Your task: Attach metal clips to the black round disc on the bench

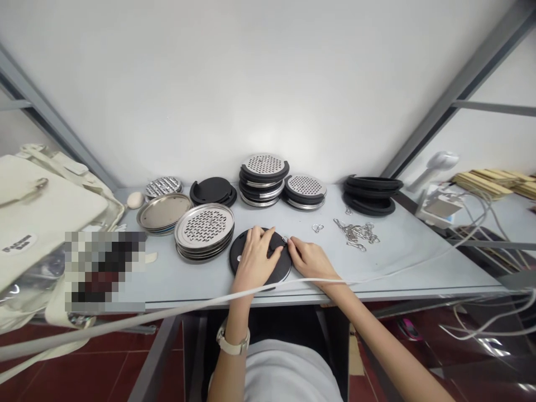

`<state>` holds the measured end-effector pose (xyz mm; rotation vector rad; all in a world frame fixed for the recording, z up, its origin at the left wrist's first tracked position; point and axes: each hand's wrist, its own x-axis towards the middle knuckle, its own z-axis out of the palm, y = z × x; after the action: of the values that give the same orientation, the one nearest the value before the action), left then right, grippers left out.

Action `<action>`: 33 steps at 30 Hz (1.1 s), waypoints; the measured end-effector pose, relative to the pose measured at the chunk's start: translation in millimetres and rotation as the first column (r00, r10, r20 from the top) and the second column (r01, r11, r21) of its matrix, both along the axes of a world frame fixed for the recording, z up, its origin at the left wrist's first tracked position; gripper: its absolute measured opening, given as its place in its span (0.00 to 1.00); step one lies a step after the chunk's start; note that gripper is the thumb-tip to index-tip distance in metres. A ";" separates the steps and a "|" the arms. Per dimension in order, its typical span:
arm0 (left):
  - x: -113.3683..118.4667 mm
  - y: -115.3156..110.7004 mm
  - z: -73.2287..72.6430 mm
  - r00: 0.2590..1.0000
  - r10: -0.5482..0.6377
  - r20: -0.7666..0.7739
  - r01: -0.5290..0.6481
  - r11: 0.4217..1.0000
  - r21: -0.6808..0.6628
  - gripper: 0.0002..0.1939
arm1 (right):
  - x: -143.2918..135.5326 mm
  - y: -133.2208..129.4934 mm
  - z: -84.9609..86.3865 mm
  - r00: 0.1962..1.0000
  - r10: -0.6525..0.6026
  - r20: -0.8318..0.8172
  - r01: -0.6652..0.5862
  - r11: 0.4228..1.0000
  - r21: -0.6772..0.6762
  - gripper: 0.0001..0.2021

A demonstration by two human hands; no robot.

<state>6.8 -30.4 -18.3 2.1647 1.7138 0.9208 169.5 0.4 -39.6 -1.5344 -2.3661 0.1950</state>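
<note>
A round black disc (280, 272) lies on the table in front of me. My left hand (256, 258) rests across its top, fingers spread and thumb apart. At the disc's right edge my right hand (310, 258) pinches a small metal wire hook (285, 239). Whether the hook is fastened to the disc cannot be made out. Just left of the disc stands a stack of round metal grater plates (209, 226). On the right lie a heap of loose metal hooks (358, 231) and a single hook (317, 228).
Black discs with grater plates stand in a tall stack (264, 178) and a low stack (305, 190) at the back. More black parts are at back left (213, 191) and right (372, 195). A white cable (335, 281) crosses before my hands. A bag (46, 195) sits left.
</note>
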 end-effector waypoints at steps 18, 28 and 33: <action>7.0 -11.7 1.8 0.975 -0.216 0.051 0.219 0.973 -0.071 0.25 | 5.4 1.2 2.4 0.993 0.120 -0.015 -0.120 0.991 -0.054 0.17; 7.5 -11.3 0.0 0.962 -0.264 0.074 0.270 0.960 -0.078 0.28 | 5.5 2.7 -2.4 0.993 0.117 -0.009 -0.117 0.993 -0.034 0.16; 7.4 -11.1 -1.8 0.964 -0.251 0.089 0.260 0.959 -0.111 0.29 | 5.0 1.8 0.4 0.993 0.115 -0.008 -0.115 0.992 -0.040 0.16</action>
<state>14.2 -41.5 -20.1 2.1766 1.3769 0.7944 174.5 2.2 -39.2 -1.4137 -2.4629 0.2747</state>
